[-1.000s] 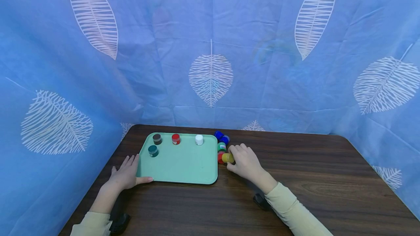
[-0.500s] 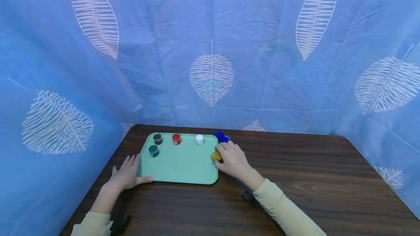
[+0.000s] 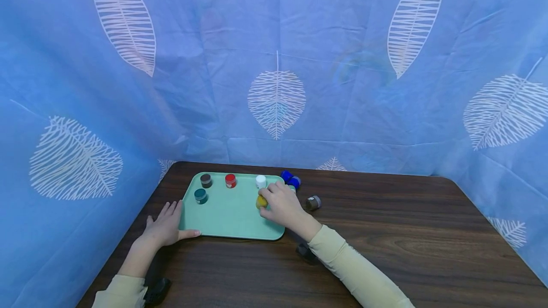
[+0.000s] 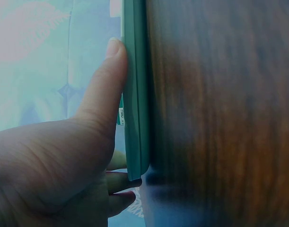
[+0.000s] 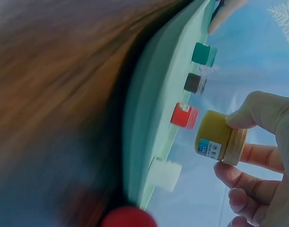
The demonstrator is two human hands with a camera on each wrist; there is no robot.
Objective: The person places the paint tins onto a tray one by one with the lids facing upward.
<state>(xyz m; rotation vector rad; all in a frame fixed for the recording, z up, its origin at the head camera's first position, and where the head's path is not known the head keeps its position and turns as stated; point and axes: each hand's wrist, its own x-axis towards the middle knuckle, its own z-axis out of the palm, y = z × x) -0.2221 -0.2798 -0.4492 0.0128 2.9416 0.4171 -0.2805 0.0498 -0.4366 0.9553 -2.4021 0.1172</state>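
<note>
My right hand [image 3: 284, 208] pinches a yellow gouache paint jar [image 5: 214, 135] between thumb and fingers, above the right part of the green tray [image 3: 231, 225]. The jar's printed label faces the right wrist camera. On the tray stand a white jar [image 3: 260, 181], a red jar [image 3: 230, 180], a dark brown jar [image 3: 206, 180] and a dark green jar [image 3: 200, 196]. My left hand [image 3: 160, 232] rests at the tray's near left corner, fingers spread along the left side. Its thumb [image 4: 104, 80] lies along the near rim.
Just beyond the tray's right edge lie blue jars [image 3: 291, 179], with a green one mostly behind my right hand. A brownish jar [image 3: 313, 202] lies on its side farther right. Another red jar [image 5: 129, 218] shows low in the right wrist view. A blue leaf-patterned cloth [image 3: 342, 108] hangs behind the table.
My right hand has picked the yellow jar from the group beside the tray and carried it left over the tray. The brownish jar has come into view. My left hand stays put.
</note>
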